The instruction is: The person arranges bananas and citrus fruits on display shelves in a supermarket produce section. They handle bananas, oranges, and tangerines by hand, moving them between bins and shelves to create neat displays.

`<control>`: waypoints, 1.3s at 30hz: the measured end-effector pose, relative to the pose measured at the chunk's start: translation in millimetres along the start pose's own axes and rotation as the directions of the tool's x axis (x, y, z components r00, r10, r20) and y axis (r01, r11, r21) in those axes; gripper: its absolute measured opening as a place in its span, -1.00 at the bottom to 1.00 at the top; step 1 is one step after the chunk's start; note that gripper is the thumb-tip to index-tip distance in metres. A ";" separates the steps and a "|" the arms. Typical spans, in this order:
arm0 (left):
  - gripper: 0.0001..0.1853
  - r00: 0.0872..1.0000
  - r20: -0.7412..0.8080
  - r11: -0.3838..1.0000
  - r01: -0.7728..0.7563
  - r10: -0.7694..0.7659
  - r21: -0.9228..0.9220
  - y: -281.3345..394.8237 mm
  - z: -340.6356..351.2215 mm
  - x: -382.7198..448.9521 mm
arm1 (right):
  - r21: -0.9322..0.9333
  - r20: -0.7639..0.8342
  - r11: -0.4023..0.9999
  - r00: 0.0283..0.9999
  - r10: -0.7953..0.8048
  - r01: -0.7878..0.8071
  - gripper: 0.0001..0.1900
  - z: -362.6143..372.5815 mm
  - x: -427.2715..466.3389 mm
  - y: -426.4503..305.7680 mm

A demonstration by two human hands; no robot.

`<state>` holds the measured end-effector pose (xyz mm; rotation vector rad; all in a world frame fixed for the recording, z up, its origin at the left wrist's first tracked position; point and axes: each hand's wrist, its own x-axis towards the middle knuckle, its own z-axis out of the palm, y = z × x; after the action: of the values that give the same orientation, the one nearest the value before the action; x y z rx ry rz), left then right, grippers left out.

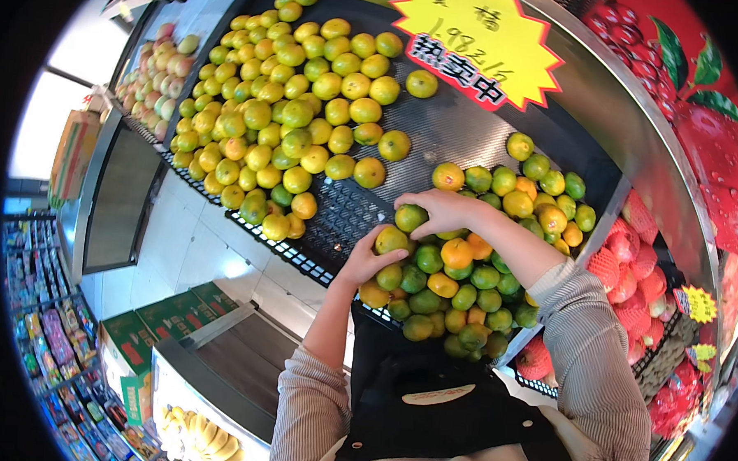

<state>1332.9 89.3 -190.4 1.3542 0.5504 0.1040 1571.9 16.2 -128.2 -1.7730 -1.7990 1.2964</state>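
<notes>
My left hand (370, 255) curls around a yellow-green mandarin (392, 239) at the left edge of the nearer heap. Just beyond it, my right hand (438, 210) grips a greener mandarin (411, 217) between thumb and fingers. Beneath and beside both hands lies a heap of green and orange mandarins (464, 296). A larger heap of yellower mandarins (275, 115) covers the left part of the display. Between the two heaps, a strip of black perforated tray (351, 211) shows, with a single mandarin (422, 83) farther back.
A yellow starburst price sign (476, 43) stands over the back edge. Foam-netted red fruit (627, 266) lies to the right, apples (159, 76) at far left. Green cartons (155, 320) and bananas (202, 436) are at lower left, beside packed store shelves (55, 334).
</notes>
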 end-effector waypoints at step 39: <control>-0.30 0.997 -0.079 0.960 0.002 -0.025 -0.280 18.9 9.3 37.2 | -0.070 -0.860 0.967 0.506 0.066 -0.246 -0.41 -22.5 -74.0 3.0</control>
<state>1373.7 99.6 -183.3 1.0739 0.5904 0.2197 1604.9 -43.1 -90.9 -2.1458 -1.1786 0.1141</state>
